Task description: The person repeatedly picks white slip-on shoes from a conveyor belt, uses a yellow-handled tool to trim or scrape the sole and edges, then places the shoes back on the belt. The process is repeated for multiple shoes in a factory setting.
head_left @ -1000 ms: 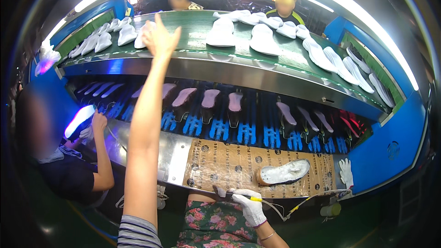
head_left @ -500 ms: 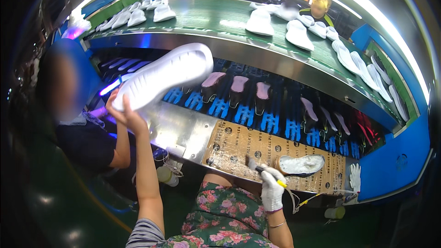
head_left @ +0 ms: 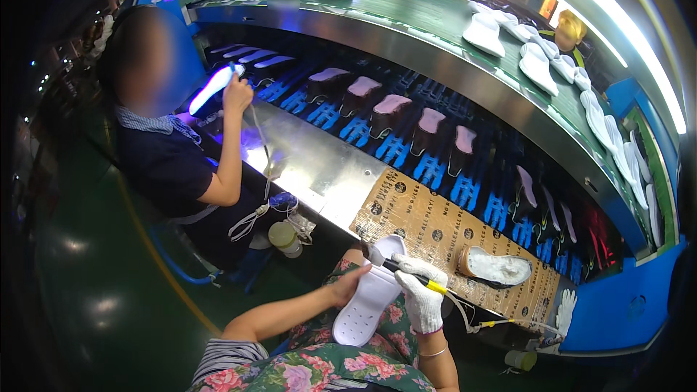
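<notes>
White sole (head_left: 365, 301) has come down between hands: left (head_left: 348, 287) grips it, right (head_left: 422, 299) a brush (head_left: 390, 265).

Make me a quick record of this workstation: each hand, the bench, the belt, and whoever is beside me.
Left hand: bare, holding white sole
Right hand: gloved, holding brush at the sole; contact unclear
Bench: brown patterned sheet, shoe piece on it
Belt: green belt carrying more soles
Neighbour: co-worker's hand at left, holding brightly lit piece
</notes>
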Demonstrator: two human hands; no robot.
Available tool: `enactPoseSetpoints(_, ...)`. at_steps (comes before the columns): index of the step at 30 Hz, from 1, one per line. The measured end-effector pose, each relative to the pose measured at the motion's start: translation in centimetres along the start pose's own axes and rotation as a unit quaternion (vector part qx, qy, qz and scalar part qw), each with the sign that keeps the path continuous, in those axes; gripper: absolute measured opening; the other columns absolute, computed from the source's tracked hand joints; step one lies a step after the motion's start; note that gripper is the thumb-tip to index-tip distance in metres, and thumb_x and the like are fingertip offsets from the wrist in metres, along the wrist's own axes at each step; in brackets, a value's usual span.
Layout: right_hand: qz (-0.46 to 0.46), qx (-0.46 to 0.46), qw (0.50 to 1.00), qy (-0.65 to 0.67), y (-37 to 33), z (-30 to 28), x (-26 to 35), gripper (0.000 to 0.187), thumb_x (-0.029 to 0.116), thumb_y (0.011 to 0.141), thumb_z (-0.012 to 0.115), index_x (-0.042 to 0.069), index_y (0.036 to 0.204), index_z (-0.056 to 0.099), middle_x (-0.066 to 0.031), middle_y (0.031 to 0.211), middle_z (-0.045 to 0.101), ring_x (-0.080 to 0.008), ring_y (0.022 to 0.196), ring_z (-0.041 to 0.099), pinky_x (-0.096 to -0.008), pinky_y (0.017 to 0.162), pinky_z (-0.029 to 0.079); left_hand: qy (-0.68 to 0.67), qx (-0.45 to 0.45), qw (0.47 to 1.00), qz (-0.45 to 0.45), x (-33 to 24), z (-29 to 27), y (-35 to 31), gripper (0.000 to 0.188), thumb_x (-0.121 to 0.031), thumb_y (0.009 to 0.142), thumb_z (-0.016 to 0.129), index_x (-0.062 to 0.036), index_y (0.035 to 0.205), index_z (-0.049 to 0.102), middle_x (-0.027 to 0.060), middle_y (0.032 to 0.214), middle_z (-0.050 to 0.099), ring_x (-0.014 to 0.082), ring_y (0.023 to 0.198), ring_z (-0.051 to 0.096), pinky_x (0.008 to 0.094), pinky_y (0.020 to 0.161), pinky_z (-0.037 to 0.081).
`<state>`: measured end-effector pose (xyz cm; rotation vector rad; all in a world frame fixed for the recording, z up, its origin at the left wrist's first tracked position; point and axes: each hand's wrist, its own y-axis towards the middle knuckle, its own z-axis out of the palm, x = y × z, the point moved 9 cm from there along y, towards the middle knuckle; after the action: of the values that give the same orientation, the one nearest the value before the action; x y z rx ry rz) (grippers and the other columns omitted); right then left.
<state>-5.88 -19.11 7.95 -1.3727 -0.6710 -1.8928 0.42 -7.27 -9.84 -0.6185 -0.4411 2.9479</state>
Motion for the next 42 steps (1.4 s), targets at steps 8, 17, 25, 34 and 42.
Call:
enactPoseSetpoints(8,-0.081,0.032,0.994,-0.067,0.8,0.7,1.5,0.022,-0.006,0.078,0.086,-0.002,0.099,0.081,-0.0141,0.107,0.08,-0.023,0.103,0.076,-0.0351,0.093,0.059,-0.037,-0.065,0.997,0.032,0.6,0.4,-1.3,0.111,-0.09,0.097,0.025,-0.0038,0.165,0.037,0.0194,0.159,0.054,0.0328,0.144,0.055,0.0453,0.124,0.04)
enactPoseSetpoints(17,-0.243,0.049,0.92,-0.305,1.8,2.9,6.2,0.019,0.003,0.08,0.086,0.008,0.098,0.083,-0.0107,0.094,0.079,-0.0263,0.086,0.076,-0.0355,0.08,0.06,-0.071,-0.128,0.976,0.16,-5.2,6.7,-0.8,0.114,-0.095,0.092,0.022,-0.009,0.165,0.037,0.0163,0.16,0.053,0.0353,0.14,0.058,0.0489,0.121,0.043)
enactPoseSetpoints(25,-0.366,0.046,0.828,-0.423,2.6,3.4,9.3,0.032,-0.001,0.074,0.084,0.009,0.104,0.081,-0.0129,0.109,0.08,-0.031,0.096,0.076,-0.0399,0.084,0.059,0.039,-0.129,0.974,0.179,-5.0,8.6,0.0,0.114,-0.095,0.091,0.014,-0.0128,0.167,0.031,0.014,0.157,0.054,0.0325,0.137,0.06,0.0486,0.116,0.049)
enactPoseSetpoints(34,-0.373,0.125,0.845,-0.362,0.9,5.6,7.6,0.031,0.003,0.08,0.08,0.011,0.11,0.08,-0.0115,0.11,0.079,-0.0325,0.099,0.077,-0.0425,0.088,0.06,0.048,-0.066,0.986,0.144,-3.0,5.4,1.6,0.104,-0.088,0.098,0.01,-0.0148,0.169,0.026,0.0124,0.164,0.045,0.0266,0.15,0.047,0.0437,0.124,0.04)
enactPoseSetpoints(42,-0.401,0.137,0.805,-0.415,1.3,6.4,6.4,0.039,0.003,0.071,0.081,0.01,0.109,0.08,-0.0136,0.117,0.078,-0.0319,0.099,0.075,-0.0412,0.084,0.058,-0.001,-0.07,0.989,0.127,-3.3,2.7,1.5,0.107,-0.091,0.096,0.013,-0.0124,0.167,0.03,0.0134,0.159,0.05,0.0285,0.145,0.052,0.0447,0.12,0.045)
